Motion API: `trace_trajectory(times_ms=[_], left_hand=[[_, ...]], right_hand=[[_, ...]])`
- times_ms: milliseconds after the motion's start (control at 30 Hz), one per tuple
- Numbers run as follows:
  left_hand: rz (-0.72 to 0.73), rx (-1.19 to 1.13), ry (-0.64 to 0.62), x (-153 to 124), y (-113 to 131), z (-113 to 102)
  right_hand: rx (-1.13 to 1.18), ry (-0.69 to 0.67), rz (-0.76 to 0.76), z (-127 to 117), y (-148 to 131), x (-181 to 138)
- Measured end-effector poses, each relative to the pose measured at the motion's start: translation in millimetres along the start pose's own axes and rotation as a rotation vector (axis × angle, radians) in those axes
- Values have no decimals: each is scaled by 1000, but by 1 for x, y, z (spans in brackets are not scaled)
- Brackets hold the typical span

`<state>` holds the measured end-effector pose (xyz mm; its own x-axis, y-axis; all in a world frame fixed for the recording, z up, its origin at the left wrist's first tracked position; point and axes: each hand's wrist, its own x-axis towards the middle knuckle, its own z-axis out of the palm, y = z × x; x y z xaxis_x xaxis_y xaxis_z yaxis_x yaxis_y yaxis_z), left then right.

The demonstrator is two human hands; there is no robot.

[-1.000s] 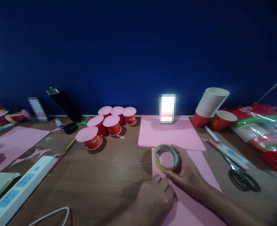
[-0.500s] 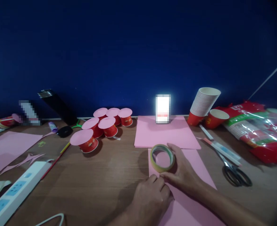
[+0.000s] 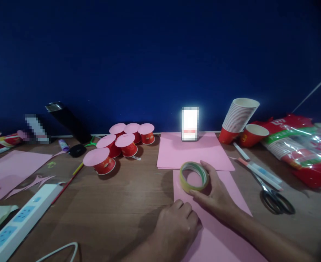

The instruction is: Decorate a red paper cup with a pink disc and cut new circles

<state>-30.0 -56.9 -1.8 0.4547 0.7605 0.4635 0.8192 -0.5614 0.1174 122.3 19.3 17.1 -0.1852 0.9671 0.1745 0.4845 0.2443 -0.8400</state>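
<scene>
My right hand [image 3: 217, 194] curls round a yellow roll of tape [image 3: 194, 177] and holds it flat on a pink paper sheet [image 3: 220, 233] in front of me. Thumb and fingers wrap the roll's right and near sides. My left hand [image 3: 175, 227] rests as a loose fist on the sheet's left edge, just below the roll, with its fingers curled under; what it holds, if anything, is hidden.
A stack of pink paper [image 3: 194, 151] lies behind the roll. Several red cups capped with pink discs [image 3: 116, 145] stand to the left. Stacked paper cups [image 3: 238, 118], pens [image 3: 258, 171] and scissors [image 3: 275, 198] lie right. A white power strip [image 3: 20, 218] sits at left.
The view has shifted slightly. My right hand and the tape roll moved a little away from my left hand, further up the sheet.
</scene>
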Motion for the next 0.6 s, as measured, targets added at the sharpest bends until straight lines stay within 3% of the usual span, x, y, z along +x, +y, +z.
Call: trace_trajectory(times_ms=[600], left_hand=[[-11, -2, -63, -1, 0, -1]], right_hand=[[-65, -122, -49, 1, 11, 1]])
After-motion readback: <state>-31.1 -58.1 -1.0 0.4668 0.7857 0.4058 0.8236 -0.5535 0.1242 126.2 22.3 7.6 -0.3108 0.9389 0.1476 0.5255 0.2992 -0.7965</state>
